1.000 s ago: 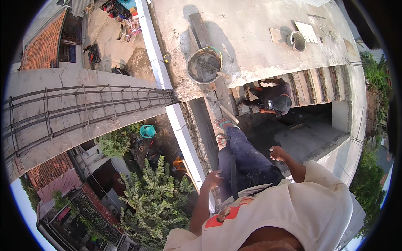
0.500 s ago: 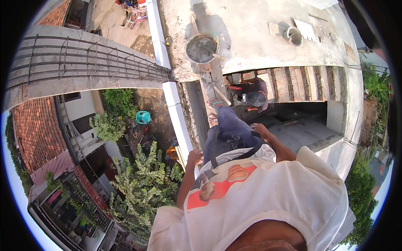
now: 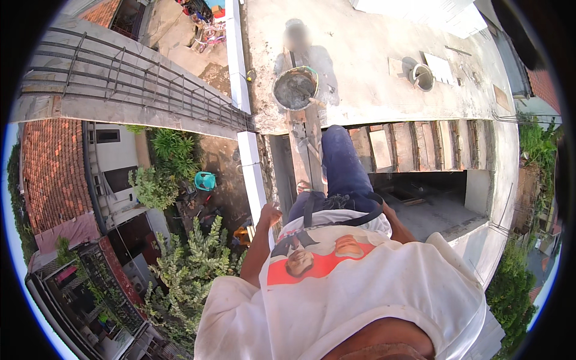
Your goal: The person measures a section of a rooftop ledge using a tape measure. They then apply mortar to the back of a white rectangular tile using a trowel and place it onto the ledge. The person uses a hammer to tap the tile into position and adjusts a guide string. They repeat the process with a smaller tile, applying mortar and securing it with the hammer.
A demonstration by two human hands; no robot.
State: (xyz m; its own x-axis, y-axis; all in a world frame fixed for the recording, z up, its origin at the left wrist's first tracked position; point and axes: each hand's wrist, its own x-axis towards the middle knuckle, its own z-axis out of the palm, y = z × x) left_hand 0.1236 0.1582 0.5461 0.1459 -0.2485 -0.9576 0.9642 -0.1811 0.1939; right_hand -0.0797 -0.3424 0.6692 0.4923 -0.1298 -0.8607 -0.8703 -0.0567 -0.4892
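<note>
My left hand [image 3: 271, 214] hangs beside the row of white blocks [image 3: 252, 180], its fingers curled into a loose fist with nothing seen in them. My right hand [image 3: 387, 211] is at my right hip, mostly hidden by my clothes, so its fingers do not show. One foot [image 3: 304, 187] rests on a narrow plank [image 3: 298, 129], and my right leg [image 3: 339, 153] reaches forward over it. A wooden handle [image 3: 314, 151] lies along the plank. At the plank's far end stands a round bucket [image 3: 295, 89] of wet grey mortar, with a tool handle at its rim.
A deep opening [image 3: 432, 198] with a grey floor below lies to the right, beside a stepped row of boards [image 3: 420, 146]. A rebar cage [image 3: 138, 75] runs along the left beam. Another bucket [image 3: 422, 78] stands on the far slab, and a blurred round shape [image 3: 297, 36] is beyond the mortar.
My right leg has come forward and now covers where a person in a dark cap was crouching. The bucket and slab sit lower in view. Both hands stay near my sides.
</note>
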